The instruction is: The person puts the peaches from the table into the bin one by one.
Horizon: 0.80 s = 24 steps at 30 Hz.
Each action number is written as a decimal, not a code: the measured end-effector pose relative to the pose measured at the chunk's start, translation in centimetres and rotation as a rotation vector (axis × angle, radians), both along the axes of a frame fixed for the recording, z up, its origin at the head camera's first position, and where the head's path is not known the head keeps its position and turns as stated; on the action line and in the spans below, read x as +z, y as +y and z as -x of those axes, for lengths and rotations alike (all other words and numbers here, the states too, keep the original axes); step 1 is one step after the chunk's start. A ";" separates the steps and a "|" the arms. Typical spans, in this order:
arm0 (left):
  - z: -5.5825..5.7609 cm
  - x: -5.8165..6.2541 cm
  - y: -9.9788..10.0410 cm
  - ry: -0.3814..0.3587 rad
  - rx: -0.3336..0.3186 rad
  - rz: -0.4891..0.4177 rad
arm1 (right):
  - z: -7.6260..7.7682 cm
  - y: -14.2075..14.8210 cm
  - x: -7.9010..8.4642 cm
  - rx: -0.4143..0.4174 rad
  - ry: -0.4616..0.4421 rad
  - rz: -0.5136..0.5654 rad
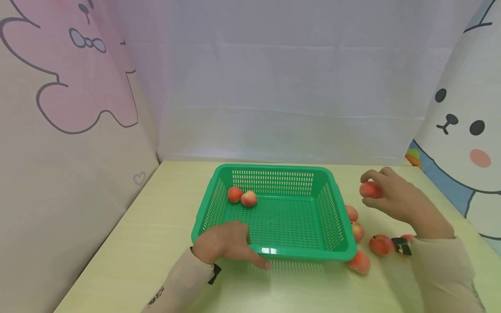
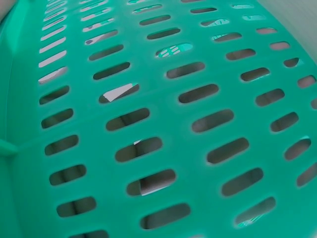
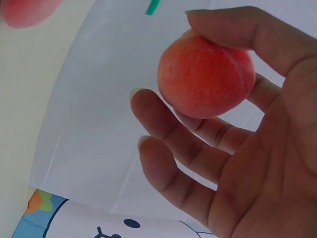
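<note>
Head view: my right hand is pinching a small, round, red-orange peach between thumb and fingers, off the pale yellow wood-grain table. It's sitting outside and to the right of the rectangular green plastic slotted basket, right hand nearer. Basket's long axis is running left to right, so its opening is lying leftward of the held peach. My left hand is gripping the near rim toward the left corner, thumb outside, fingers going inside. Two red-and-yellow peaches are touching inside, far left; loose red-orange peaches are lying right of the basket.

Left wrist view: green slotted plastic is filling it; can't tell the grip from here.

Right wrist view: thumb is pressing the peach from above; lowest finger is standing clear.
</note>
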<state>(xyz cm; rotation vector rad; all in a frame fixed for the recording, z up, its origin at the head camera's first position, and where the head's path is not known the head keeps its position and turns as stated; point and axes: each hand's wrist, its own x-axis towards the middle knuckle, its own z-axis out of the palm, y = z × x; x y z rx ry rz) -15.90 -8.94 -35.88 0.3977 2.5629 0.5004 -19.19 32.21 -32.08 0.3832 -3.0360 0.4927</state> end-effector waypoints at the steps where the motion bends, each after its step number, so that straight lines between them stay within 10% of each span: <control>1: 0.0 0.0 0.0 0.000 0.001 0.001 | -0.1 -0.1 0.1 0.002 0.006 0.000; 24: 0.0 -0.1 0.0 0.012 -0.001 0.019 | -2.0 -3.6 1.5 0.097 0.117 0.023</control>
